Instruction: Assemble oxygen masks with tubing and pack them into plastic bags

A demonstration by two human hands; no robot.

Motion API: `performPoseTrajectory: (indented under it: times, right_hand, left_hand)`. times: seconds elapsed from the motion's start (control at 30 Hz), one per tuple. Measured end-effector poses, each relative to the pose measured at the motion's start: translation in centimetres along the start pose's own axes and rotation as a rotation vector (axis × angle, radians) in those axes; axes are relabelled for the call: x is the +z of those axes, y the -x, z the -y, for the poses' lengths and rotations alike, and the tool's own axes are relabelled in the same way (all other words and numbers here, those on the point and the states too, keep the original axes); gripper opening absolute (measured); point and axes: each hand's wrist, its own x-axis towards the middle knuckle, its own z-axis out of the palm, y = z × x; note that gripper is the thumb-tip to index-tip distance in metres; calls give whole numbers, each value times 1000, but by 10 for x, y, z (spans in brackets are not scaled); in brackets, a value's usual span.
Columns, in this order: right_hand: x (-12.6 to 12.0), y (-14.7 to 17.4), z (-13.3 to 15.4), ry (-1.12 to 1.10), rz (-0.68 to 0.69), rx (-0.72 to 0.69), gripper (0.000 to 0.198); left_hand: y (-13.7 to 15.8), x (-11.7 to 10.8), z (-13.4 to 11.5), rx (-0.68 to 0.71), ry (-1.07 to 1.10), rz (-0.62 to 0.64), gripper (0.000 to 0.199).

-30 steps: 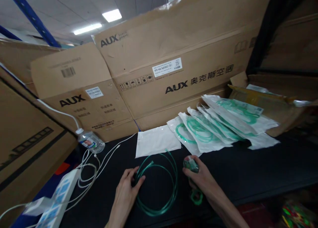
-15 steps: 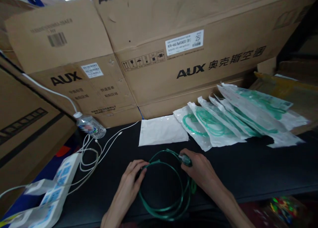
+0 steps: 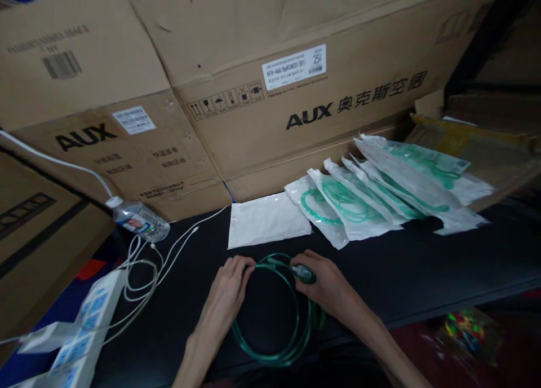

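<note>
A coil of clear green tubing [image 3: 270, 358] lies on the black table surface between my two hands. My left hand [image 3: 230, 281] pinches the coil's upper left side between thumb and fingertips. At the upper right of the loop, my right hand [image 3: 319, 275] is closed around a clear green connector piece [image 3: 303, 273] joined to the tubing. Its exact kind I cannot make out. Just beyond my hands a flat white pouch [image 3: 268, 221] lies on the table. To its right, several white pouches with green tubing inside [image 3: 350, 204] lean in an overlapping row.
Large cardboard boxes [image 3: 249, 134] wall off the back. On the left are a plastic bottle [image 3: 141, 219], white cables [image 3: 141, 289] and a power strip [image 3: 91, 326]. An opened carton [image 3: 477, 145] stands at right. A bag of colourful small items [image 3: 465, 329] sits below the table edge.
My hands have come slightly closer together at the top of the coil, and the loop looks tighter. The whole view has shifted, so the background sits further left.
</note>
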Motion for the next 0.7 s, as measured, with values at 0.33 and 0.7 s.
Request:
performPoseTrajectory:
  times: [0.33,0.7]
  right_hand:
    - [2,0,7,30,17,-124,40]
    - [-7,12,-12,-225,-195,63,39]
  left_hand:
    - [-33,-6,-15,92,-10,49,18]
    - [-47,1,-22,125,122,83,19]
